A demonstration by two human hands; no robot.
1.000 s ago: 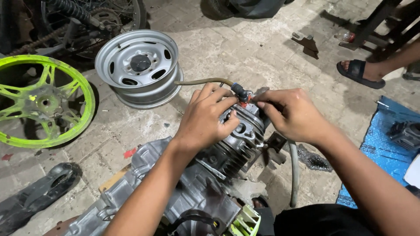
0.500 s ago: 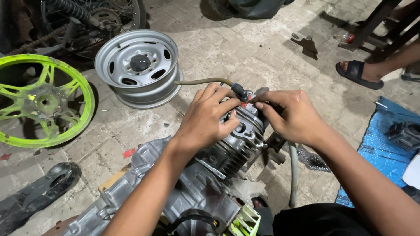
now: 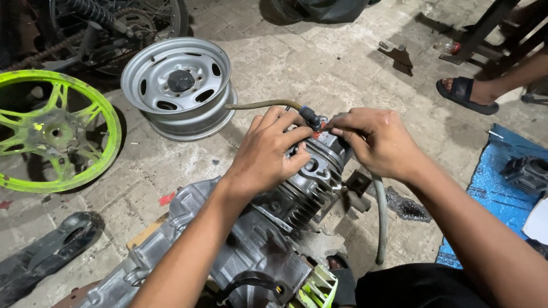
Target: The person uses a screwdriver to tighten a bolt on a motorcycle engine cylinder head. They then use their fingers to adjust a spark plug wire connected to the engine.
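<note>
A finned metal engine cylinder (image 3: 311,182) sits in the middle of the scene, dull grey cast aluminium with close-set cooling ribs, joined to a smooth, rounded engine case (image 3: 228,251) that runs toward the near left. The whole block rests on a floor (image 3: 319,63) of rough, worn paving bricks.

The left hand (image 3: 268,151) lies over the top of the cylinder, fingers curled down onto its far end, its grip pressed against the metal rather than closed around anything loose. The right hand (image 3: 374,140) comes in from the right, its fingertips pinched narrow on a small black connector (image 3: 312,118) with a red piece just below it (too small to tell more). From that connector a thin, olive rubber hose (image 3: 262,104) curves away to the left.

A thicker grey hose (image 3: 381,217) hangs down to the right of the cylinder. Far left of the hands stands a silver steel wheel rim (image 3: 180,85), round and dished with oval holes. Further left lies a bright green spoked wheel (image 3: 51,131). A blue sheet (image 3: 485,194) covers the floor at the right, and another person's sandalled foot (image 3: 468,91) shows at the far right.
</note>
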